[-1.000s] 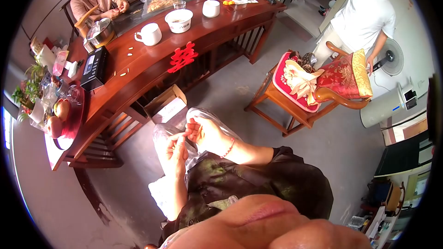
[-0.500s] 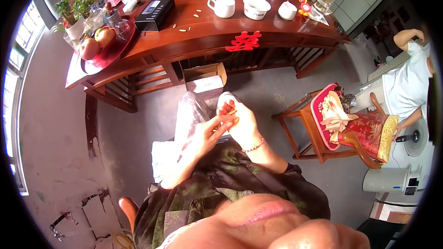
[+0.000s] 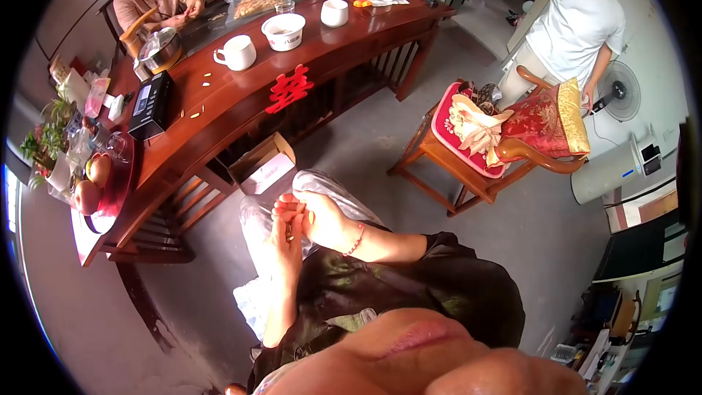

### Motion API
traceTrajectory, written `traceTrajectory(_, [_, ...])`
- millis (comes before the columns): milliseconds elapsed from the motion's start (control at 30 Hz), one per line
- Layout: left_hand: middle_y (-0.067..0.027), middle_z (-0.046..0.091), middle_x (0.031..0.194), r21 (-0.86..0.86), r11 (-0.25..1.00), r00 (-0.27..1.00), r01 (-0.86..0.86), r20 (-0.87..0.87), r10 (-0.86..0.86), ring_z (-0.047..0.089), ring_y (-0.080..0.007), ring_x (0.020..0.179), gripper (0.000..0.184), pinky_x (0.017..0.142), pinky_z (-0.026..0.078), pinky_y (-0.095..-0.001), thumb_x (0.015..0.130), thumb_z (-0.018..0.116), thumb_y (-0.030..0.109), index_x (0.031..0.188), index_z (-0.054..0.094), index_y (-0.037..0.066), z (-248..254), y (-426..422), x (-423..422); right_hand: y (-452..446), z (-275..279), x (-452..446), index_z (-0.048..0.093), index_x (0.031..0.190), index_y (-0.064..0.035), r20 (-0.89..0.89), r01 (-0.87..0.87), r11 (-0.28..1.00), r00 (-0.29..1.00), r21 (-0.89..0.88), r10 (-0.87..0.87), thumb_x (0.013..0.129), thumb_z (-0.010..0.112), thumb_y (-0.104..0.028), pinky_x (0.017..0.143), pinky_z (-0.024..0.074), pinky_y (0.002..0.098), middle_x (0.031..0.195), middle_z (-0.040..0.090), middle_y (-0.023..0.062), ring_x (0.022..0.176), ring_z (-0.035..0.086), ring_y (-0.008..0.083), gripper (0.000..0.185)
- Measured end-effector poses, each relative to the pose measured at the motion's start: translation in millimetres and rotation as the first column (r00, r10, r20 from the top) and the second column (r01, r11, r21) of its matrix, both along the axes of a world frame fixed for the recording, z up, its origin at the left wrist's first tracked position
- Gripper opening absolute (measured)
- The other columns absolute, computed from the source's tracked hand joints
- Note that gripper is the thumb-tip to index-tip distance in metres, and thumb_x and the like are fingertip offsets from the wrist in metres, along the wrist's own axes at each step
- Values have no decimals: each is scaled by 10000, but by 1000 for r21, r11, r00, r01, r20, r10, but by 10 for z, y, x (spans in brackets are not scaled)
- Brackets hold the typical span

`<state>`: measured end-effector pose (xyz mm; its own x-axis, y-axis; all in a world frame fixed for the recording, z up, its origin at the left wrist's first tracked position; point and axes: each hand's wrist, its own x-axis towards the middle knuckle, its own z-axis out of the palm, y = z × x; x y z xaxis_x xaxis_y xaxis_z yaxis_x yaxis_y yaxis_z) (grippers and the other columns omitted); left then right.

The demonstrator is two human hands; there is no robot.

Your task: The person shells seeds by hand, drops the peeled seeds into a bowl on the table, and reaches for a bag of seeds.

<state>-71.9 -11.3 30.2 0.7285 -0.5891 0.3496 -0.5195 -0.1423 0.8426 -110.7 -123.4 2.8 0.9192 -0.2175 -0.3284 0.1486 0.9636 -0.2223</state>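
My left hand and my right hand meet above my lap, fingers closed and pressed together. The right wrist wears a red bead bracelet. Something small may be pinched between the fingertips, but it is too small to make out. Beneath the hands are my legs in light trousers. Beyond them, an open cardboard box stands on the floor beside the wooden table. Several small pale pieces lie on the tabletop.
The table bears a white mug, a paper bowl, a white cup, a black box and a bag of snacks. One person sits behind it; another stands beyond a cushioned chair.
My view has swung to the right and tilted, bringing the seated person into sight. My hands remain together over my lap, the fingers slightly shifted. The standing person appears more fully.
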Motion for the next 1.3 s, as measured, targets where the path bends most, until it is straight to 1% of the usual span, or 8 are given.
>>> traceTrajectory(133, [-97,658,716,147,989,998,5,62,-14,653,-180,595,123,557,488,-287,881,660,154,938,630,49,-61,90,59,3,52,-14,556,1020,51,25,-19,1000,1000,5,18,967,439,-192,939,471,393,1034,622,182,1001,608,299,275])
traceTrajectory(233, [-102,642,673,40,998,995,-57,86,54,633,-199,547,130,530,470,-301,878,664,166,929,641,48,-112,84,62,-16,89,-16,548,1068,58,58,-93,995,994,-30,94,965,446,-200,951,466,393,1038,622,178,1007,610,305,296])
traceTrajectory(300, [-85,621,668,2,996,992,-91,83,90,590,-172,537,132,528,459,-292,876,666,163,929,644,44,-102,77,66,-56,82,-10,534,1124,70,116,-120,992,985,-45,124,966,436,-165,982,445,393,1103,599,194,1081,580,312,300])
traceTrajectory(367, [-9,539,648,-55,979,979,-196,-60,193,442,-50,579,86,535,373,-207,881,648,73,903,631,-8,-143,118,80,-46,110,-48,554,1107,57,25,-146,984,988,-100,149,968,442,-163,967,458,380,1109,605,174,1081,587,286,283])
traceTrajectory(500, [55,521,683,-282,927,942,-247,-292,162,369,4,568,94,491,274,-160,929,603,95,892,617,10,-277,105,196,-20,143,-61,617,1063,-18,-80,-259,904,966,-340,247,940,540,-145,737,505,251,921,630,38,767,592,115,193])
traceTrajectory(733, [41,566,681,-431,854,780,-292,-624,-48,390,13,520,85,468,263,-147,932,597,108,955,621,29,-124,106,112,60,198,-59,647,999,-52,-21,-305,891,948,-335,317,947,576,-198,575,450,195,829,607,5,665,539,68,170])
traceTrajectory(967, [3,583,726,-392,903,673,-173,-717,-182,363,-2,476,147,423,245,-160,915,584,101,1009,609,-9,-129,183,202,-16,175,-91,630,888,-70,-89,-320,844,946,-431,313,946,583,-216,418,309,168,685,539,-27,500,420,33,163])
traceTrajectory(1300, [39,512,634,-440,881,605,-171,-753,-258,361,-20,467,154,426,264,-182,895,617,136,975,611,6,-100,242,235,-51,378,-103,601,889,-51,-167,-344,723,937,-599,307,909,639,-170,402,283,152,649,519,-36,479,420,15,127])
